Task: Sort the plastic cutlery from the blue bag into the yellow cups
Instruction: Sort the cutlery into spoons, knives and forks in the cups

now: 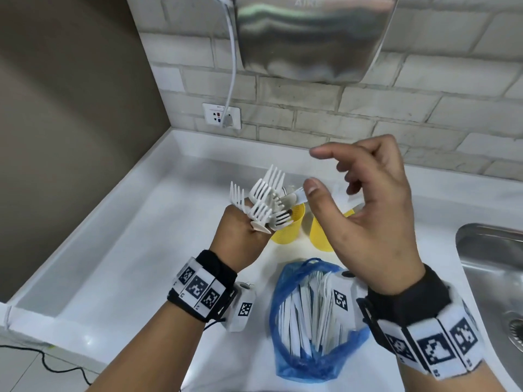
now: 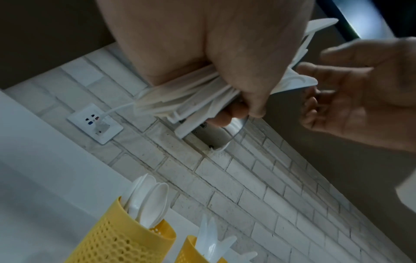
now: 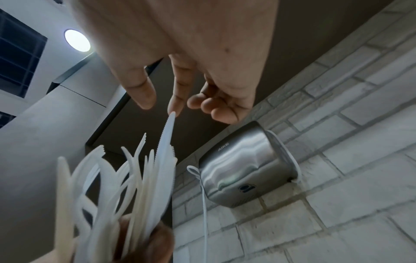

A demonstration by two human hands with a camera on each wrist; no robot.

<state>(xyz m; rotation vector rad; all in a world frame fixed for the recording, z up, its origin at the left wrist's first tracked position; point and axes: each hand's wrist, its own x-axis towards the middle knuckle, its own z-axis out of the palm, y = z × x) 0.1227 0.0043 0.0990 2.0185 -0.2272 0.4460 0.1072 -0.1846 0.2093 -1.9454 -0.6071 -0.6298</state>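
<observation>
The left hand [image 1: 240,239] is clenched around a bundle of white plastic cutlery [image 1: 263,199], fork tines fanning upward above the fist. The right hand [image 1: 368,210] hovers just right of it with fingers loosely spread, holding nothing; its fingertips [image 3: 174,105] are at the tip of a knife [image 3: 167,135] sticking up from the bundle. Beyond the hands, two yellow cups [image 2: 126,238] stand side by side on the white table [image 1: 135,250], the left one holding spoons [image 2: 146,197]. The blue bag [image 1: 285,360] lies open on the near side, white cutlery inside. A steel sink [image 1: 492,267] sits at the right.
</observation>
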